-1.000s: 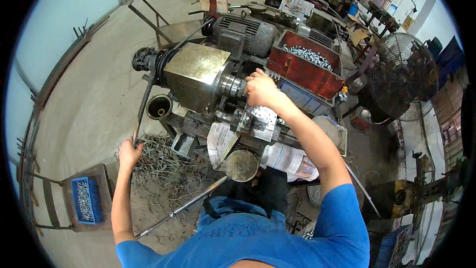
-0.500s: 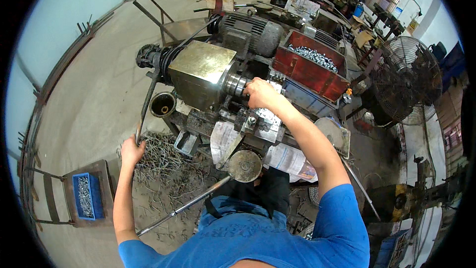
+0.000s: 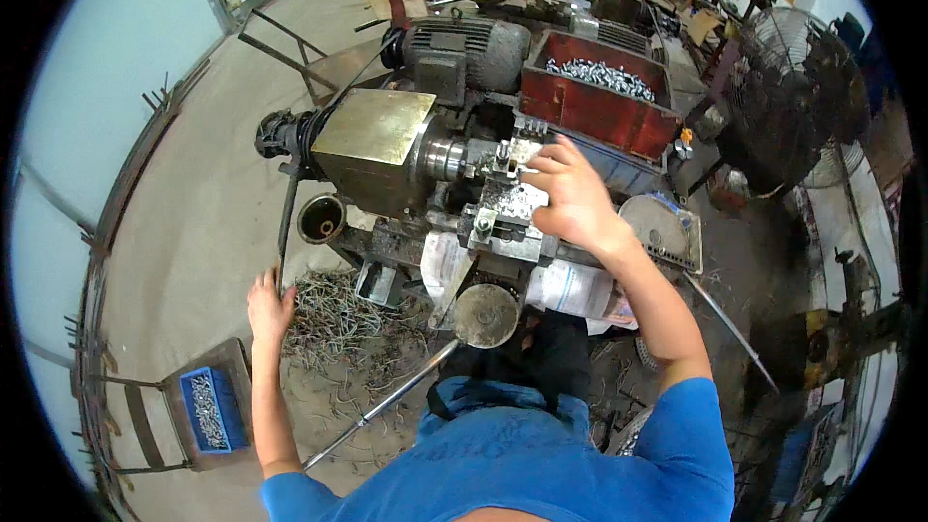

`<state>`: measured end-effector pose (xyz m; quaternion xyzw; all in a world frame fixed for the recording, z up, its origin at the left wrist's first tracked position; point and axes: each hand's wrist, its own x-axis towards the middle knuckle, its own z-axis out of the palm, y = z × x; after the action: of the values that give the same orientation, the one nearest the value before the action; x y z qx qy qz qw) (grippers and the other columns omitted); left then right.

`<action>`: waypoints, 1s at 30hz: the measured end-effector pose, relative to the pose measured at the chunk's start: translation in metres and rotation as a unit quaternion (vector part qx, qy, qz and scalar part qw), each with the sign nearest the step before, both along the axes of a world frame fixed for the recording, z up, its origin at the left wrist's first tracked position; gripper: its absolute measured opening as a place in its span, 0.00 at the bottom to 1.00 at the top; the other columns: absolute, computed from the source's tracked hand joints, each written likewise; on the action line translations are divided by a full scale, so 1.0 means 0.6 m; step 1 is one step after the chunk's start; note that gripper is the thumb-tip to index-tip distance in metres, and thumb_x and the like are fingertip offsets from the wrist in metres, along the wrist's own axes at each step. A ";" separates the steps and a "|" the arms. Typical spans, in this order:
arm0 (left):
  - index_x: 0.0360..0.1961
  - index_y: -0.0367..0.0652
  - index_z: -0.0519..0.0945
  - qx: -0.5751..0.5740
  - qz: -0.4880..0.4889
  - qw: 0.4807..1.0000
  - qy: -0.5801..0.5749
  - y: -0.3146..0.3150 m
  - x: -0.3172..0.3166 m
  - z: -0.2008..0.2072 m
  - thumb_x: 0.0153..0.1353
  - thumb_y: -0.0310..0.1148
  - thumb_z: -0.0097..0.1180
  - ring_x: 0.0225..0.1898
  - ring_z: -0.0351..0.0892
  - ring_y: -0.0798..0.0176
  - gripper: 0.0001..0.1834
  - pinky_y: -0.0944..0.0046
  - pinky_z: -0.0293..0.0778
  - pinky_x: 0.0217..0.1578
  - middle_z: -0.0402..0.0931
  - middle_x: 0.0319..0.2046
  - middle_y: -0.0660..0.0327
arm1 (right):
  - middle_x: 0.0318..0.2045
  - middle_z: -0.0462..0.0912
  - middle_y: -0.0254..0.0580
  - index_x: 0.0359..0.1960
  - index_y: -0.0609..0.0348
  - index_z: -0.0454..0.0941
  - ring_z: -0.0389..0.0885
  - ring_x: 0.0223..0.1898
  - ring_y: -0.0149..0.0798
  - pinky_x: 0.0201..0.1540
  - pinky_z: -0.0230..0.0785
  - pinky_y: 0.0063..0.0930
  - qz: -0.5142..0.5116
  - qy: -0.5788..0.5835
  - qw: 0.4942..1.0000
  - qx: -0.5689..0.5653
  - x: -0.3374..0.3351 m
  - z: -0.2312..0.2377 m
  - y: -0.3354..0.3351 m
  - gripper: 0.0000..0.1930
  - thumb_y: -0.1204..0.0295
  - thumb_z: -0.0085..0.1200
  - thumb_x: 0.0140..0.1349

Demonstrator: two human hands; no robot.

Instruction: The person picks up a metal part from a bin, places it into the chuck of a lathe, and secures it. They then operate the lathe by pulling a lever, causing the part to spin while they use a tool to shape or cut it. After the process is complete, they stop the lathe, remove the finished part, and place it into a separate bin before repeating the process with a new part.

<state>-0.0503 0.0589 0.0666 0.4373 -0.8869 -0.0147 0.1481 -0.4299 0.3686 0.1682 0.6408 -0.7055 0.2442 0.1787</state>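
My left hand is at the lower end of a long dark lever, which runs between thumb and fingers. The lever rises to the pulley side of a greasy lathe-like machine with a brass-coloured headstock cover. My right hand is raised over the right side of the tool slide, fingers bent and apart, with nothing visible in them. Left of it, the round steel spindle chuck faces a tool post. A small metal piece shows at the chuck's nose, too small to name.
A red bin of small metal parts stands behind the slide. A blue bin of similar parts sits on a stool at lower left. Metal shavings cover the floor nearby. A bar handle juts toward me; a large fan stands right.
My right hand has come away from the chuck, moving right, and its fingers have opened. My left hand stays at the lever, its fingers looser. The view has shifted slightly.
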 end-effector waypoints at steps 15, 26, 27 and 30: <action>0.44 0.43 0.79 -0.153 -0.442 0.882 -0.061 0.136 -0.511 0.093 0.43 0.28 0.61 0.65 0.56 0.49 0.22 0.39 0.47 0.64 0.64 0.58 0.51 | 0.42 0.81 0.52 0.35 0.65 0.82 0.75 0.47 0.53 0.61 0.60 0.47 -0.265 -0.246 0.932 0.002 0.095 -0.176 0.349 0.21 0.72 0.53 0.34; 0.34 0.46 0.83 -0.178 -0.422 0.872 -0.170 0.128 -0.565 0.084 0.41 0.30 0.60 0.62 0.59 0.48 0.14 0.28 0.48 0.60 0.72 0.46 0.54 | 0.39 0.81 0.52 0.36 0.65 0.82 0.75 0.46 0.53 0.61 0.59 0.47 -0.298 -0.331 0.895 -0.019 0.121 -0.211 0.413 0.22 0.73 0.51 0.34; 0.34 0.46 0.83 -0.181 -0.418 0.872 -0.181 0.128 -0.568 0.084 0.41 0.30 0.59 0.62 0.59 0.48 0.14 0.28 0.48 0.60 0.72 0.45 0.54 | 0.39 0.81 0.52 0.36 0.65 0.82 0.75 0.46 0.53 0.62 0.59 0.47 -0.296 -0.333 0.895 -0.022 0.120 -0.214 0.412 0.21 0.73 0.51 0.34; 0.31 0.46 0.83 -0.196 -0.418 0.869 -0.179 0.129 -0.576 0.080 0.37 0.31 0.62 0.58 0.65 0.45 0.15 0.25 0.44 0.60 0.75 0.41 0.53 | 0.39 0.81 0.53 0.35 0.66 0.81 0.75 0.46 0.54 0.62 0.59 0.47 -0.294 -0.320 0.900 -0.029 0.120 -0.223 0.411 0.21 0.73 0.51 0.34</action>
<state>-0.3959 0.1366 0.1148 -0.0172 -0.9827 0.1777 0.0495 -0.3580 0.6152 0.0342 0.2863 -0.8738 0.3924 0.0254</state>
